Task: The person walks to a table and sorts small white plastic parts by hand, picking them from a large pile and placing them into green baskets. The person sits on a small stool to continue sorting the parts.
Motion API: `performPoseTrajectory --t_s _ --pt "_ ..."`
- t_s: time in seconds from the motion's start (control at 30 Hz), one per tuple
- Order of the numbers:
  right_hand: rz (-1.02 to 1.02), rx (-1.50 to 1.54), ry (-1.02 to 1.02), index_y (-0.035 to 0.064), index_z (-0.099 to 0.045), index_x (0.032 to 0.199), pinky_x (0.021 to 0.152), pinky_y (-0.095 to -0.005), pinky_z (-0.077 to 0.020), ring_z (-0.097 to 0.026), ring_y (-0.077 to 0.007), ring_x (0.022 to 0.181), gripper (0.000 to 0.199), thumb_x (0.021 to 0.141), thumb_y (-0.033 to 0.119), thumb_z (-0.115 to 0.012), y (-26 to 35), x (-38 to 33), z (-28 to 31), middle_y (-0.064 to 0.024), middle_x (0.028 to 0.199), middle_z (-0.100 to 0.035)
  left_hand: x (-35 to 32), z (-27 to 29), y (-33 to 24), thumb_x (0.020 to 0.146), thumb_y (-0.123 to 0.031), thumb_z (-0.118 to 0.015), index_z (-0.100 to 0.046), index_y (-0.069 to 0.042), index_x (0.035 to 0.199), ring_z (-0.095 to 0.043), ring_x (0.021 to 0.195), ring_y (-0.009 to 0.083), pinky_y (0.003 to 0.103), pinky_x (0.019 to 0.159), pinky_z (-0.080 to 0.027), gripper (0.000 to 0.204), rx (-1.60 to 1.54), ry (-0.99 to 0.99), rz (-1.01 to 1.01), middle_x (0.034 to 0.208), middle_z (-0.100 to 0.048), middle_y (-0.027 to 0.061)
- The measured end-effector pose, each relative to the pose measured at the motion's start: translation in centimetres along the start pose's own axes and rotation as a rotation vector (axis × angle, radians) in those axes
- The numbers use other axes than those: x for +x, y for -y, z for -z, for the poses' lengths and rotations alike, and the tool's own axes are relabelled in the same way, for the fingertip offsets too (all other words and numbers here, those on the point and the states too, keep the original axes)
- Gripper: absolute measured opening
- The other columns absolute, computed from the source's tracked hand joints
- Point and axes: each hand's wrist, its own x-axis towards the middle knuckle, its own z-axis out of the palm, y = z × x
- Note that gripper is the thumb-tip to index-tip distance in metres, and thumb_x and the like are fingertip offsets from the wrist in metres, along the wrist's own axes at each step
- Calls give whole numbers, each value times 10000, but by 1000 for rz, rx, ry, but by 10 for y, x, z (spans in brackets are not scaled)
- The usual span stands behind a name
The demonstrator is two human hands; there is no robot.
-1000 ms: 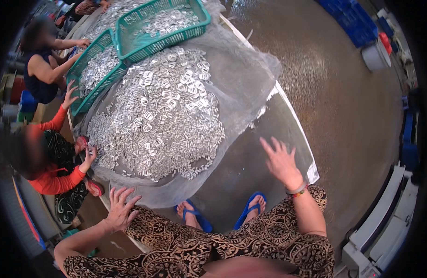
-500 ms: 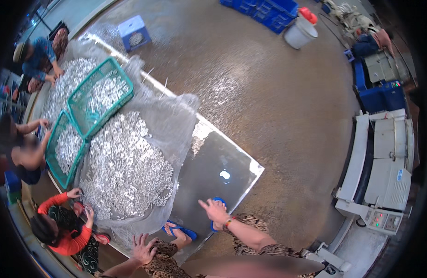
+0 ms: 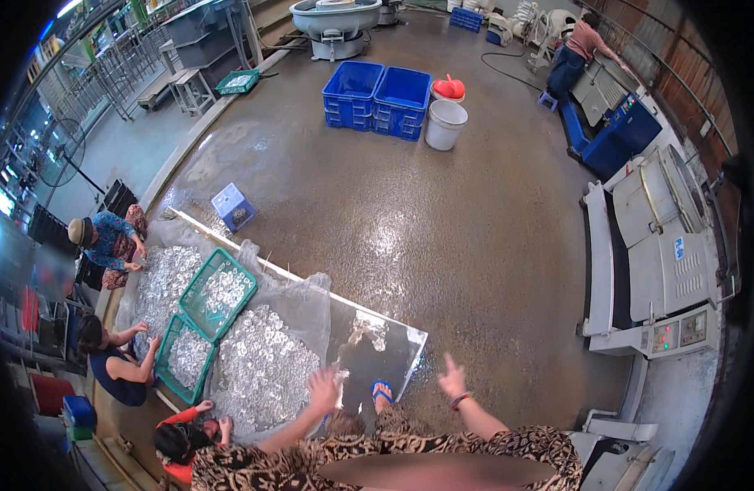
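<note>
- The wet concrete floor (image 3: 442, 237) is the biggest thing I see and my main worry: it shines with water all around the low table (image 3: 369, 360), and I judge that a foot in the blue sandal (image 3: 381, 390) could slip there, right at the table's near edge.
- The table itself is a long, low sheet-metal slab; its bare, wet end points toward the floor, and its near corner is a sharp-looking edge just beside the sandal. A shin or toe could catch it, I think.
- The heap of small silvery metal parts (image 3: 262, 368) lies on a translucent plastic sheet (image 3: 299, 295) over the table's far-left half. The sheet's loose edge hangs near the table side, and a snag on it could drag parts off, I judge.
- Two green mesh baskets (image 3: 217, 293) rest on the heap, further left along the table, holding more parts.
- Three other people crouch along the table's left side, close together; that side has no room, so I would keep clear of their hands.
- My left hand (image 3: 324, 387) is spread open, fingers apart, gripping nothing, just over the heap's near edge.
- My right hand (image 3: 452, 381) is also open and empty, raised over the floor right of the table's corner, well apart from the parts.
- Open room lies right of the table, toward the grey machines (image 3: 663, 262).
</note>
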Motion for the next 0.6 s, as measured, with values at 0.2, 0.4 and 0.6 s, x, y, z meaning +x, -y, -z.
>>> performPoseTrajectory --t_s 0.2,0.4,0.6 --pt "-72 57 -284 391 -153 1438 982 -589 -322 -183 -460 1310 915 726 90 -643 5 26 97 -247 1437 -135 38 74 107 906 -331 -490 -414 -163 1314 -358 1176 362 609 918 -326 447 -9 -47 573 1249 -406 166" --pt "95 36 -354 431 -154 1425 955 -654 -311 -147 -456 1319 964 692 70 -664 166 130 165 -182 1469 -92 -32 79 155 888 -245 -514 -356 -136 1349 -454 1063 354 486 832 -415 499 118 -110 1146 1155 -467 226" --pt "208 56 -330 356 -430 1318 898 -754 -265 -89 -429 1338 738 670 147 -714 239 235 193 -105 1482 -79 14 80 194 829 -177 -584 -279 -188 1399 -480 1005 359 492 834 -409 646 56 -16 1586 1135 -451 234"
